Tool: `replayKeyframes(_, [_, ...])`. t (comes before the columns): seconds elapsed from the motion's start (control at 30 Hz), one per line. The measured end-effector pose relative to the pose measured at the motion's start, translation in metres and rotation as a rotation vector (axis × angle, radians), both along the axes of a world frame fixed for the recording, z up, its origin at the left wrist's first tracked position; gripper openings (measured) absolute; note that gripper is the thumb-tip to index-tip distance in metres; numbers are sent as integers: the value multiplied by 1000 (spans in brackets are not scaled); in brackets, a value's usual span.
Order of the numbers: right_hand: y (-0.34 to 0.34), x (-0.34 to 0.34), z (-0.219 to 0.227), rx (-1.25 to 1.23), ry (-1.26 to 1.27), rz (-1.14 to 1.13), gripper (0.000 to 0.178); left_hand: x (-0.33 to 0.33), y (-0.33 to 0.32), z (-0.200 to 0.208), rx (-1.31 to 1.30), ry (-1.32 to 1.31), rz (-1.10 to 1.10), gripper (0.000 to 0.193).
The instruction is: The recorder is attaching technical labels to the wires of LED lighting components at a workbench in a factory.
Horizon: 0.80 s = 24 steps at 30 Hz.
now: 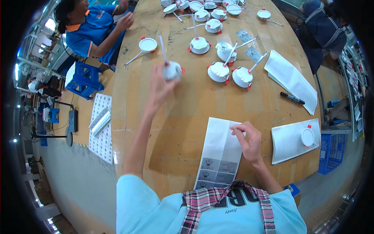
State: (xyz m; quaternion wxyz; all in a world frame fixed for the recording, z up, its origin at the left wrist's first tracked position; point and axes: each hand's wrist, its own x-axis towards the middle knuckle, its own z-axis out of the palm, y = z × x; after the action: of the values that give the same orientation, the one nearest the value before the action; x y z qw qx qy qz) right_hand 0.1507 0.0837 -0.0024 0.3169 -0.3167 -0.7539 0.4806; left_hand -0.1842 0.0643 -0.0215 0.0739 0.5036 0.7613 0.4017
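My left hand [159, 86] reaches forward over the table, its fingers closed around a round white downlight [172, 71] with orange clips and a white cable pointing up. Nearer me lies a sheet of labels [222, 142], white at its far end and printed grey at the near end. Over that sheet's right edge is my right hand [249, 141], thumb and forefinger pinched together; whatever is between them is too small to make out. Two downlights stand ahead, one [218, 73] beside another [242, 77]. Farther left, a single downlight [148, 45] lies with its flat face up.
More downlights [202, 15] crowd the far end of the brown table [183, 117]. Folded white sheets [292, 80], a black marker [292, 98] and a paper stack [286, 150] bearing a downlight [307, 137] lie on the right. A co-worker [91, 29] sits far left, near a blue stool [83, 80].
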Motion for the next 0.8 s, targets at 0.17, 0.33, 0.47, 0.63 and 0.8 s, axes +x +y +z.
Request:
replayKeyframes(0.17, [16,-34,12,-345,80,133,22,92,-91,22,-87,-74,-206,69])
replayKeyframes(0.33, [47,-72,5,-656,342,255,30,123,-101,21,-169,-179,-416,75])
replayKeyframes(0.47, [62,-80,-7,-882,544,380,29,128,-102,26,-207,-199,-476,75])
replayKeyframes(0.63, [68,-82,-9,-852,673,278,24,132,-99,29,-164,-197,-435,76])
replayKeyframes(0.8, [72,-79,1,-684,614,194,25,142,-92,32,-128,-177,-407,76])
